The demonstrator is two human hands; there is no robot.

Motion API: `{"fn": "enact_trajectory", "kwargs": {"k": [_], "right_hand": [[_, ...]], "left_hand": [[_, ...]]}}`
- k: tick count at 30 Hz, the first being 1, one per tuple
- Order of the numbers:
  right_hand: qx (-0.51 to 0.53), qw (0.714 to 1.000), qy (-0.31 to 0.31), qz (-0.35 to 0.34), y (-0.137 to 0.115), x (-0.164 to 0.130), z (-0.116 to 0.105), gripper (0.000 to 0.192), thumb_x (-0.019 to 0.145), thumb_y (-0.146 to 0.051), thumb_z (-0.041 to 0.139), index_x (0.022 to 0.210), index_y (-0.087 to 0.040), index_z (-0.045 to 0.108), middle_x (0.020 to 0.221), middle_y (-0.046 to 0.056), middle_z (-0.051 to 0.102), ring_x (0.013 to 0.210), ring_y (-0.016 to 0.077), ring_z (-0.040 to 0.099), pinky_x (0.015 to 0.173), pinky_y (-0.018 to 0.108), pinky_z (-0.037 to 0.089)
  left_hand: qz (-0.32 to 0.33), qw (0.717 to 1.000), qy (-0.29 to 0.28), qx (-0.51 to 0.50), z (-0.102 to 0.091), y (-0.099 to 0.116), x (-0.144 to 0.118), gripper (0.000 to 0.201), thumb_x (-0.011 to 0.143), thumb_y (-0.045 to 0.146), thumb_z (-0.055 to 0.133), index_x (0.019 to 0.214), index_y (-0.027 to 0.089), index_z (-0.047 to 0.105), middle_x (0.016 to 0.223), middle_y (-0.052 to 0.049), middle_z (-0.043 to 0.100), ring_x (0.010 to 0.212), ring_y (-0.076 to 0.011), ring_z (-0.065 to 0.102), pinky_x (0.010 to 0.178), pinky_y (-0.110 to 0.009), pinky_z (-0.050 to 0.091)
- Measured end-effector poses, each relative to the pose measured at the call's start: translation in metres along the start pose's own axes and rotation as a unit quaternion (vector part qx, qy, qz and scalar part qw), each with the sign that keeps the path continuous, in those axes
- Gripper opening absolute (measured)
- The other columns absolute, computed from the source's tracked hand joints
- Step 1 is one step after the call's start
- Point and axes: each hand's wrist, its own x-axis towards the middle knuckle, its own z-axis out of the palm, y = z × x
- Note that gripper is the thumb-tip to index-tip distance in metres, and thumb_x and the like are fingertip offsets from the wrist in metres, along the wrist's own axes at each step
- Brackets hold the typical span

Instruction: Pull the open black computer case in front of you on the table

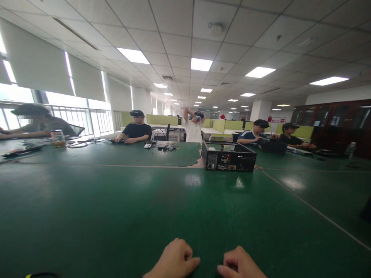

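The fingers of my left hand (176,258) and right hand (239,262) curl closed, seemingly empty. Between twelve and one o'clock on the desk (162,204), the computer case (232,159) looks rigid, probably weighty; I'd grip opposite sides.

The green table (145,204) carries a black computer case (228,161), cables (164,148) and a jar (58,138).

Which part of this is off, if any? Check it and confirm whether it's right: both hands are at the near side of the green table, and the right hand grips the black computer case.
Not right: the right hand is curled, not gripping the black computer case. The head view shows the case farther away. Both hands are at the near side of the green table.
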Motion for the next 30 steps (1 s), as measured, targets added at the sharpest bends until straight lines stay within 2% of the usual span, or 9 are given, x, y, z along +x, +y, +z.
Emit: {"fn": "enact_trajectory", "kwargs": {"k": [3, 7, 17, 30], "right_hand": [[0.002, 1.000, 0.009, -0.006, 0.000, 0.000, 0.000, 0.037, 0.082, -0.047, 0.053, 0.064, -0.015, 0.055, 0.065, -0.001, 0.053, 0.074, 0.0134, 0.046, 0.071, 0.026, 0.030], [0.010, 1.000, 0.016, -0.021, 0.000, -0.001, 0.000, 0.036, 0.082, -0.045, 0.053, 0.061, -0.015, 0.053, 0.060, -0.003, 0.050, 0.065, 0.0106, 0.045, 0.068, 0.025, 0.030], [0.023, 0.999, 0.017, -0.040, -0.016, -0.010, -0.012, 0.037, 0.085, -0.045, 0.053, 0.061, -0.016, 0.054, 0.057, -0.005, 0.045, 0.059, 0.0084, 0.040, 0.060, 0.023, 0.028], [0.024, 1.000, 0.002, -0.010, -0.008, -0.003, -0.007, 0.041, 0.083, -0.050, 0.049, 0.061, -0.016, 0.052, 0.061, -0.002, 0.049, 0.066, 0.0114, 0.043, 0.067, 0.026, 0.030]], "left_hand": [[0.011, 1.000, 0.009, 0.000, 0.003, -0.004, 0.001, 0.043, 0.077, 0.038, 0.057, 0.047, 0.017, 0.035, 0.046, 0.006, 0.029, 0.049, -0.0091, 0.031, 0.053, -0.026, 0.024], [0.016, 1.000, 0.016, 0.005, 0.004, -0.005, 0.001, 0.044, 0.077, 0.039, 0.057, 0.047, 0.017, 0.034, 0.045, 0.007, 0.028, 0.047, -0.0089, 0.030, 0.051, -0.026, 0.023], [0.034, 0.999, 0.007, 0.016, 0.002, -0.004, 0.001, 0.046, 0.080, 0.041, 0.055, 0.047, 0.017, 0.032, 0.045, 0.007, 0.024, 0.046, -0.0084, 0.024, 0.050, -0.026, 0.020], [0.001, 1.000, -0.002, -0.014, 0.001, -0.004, 0.002, 0.045, 0.079, 0.041, 0.055, 0.048, 0.017, 0.032, 0.047, 0.006, 0.025, 0.048, -0.0087, 0.025, 0.051, -0.026, 0.020]]}}
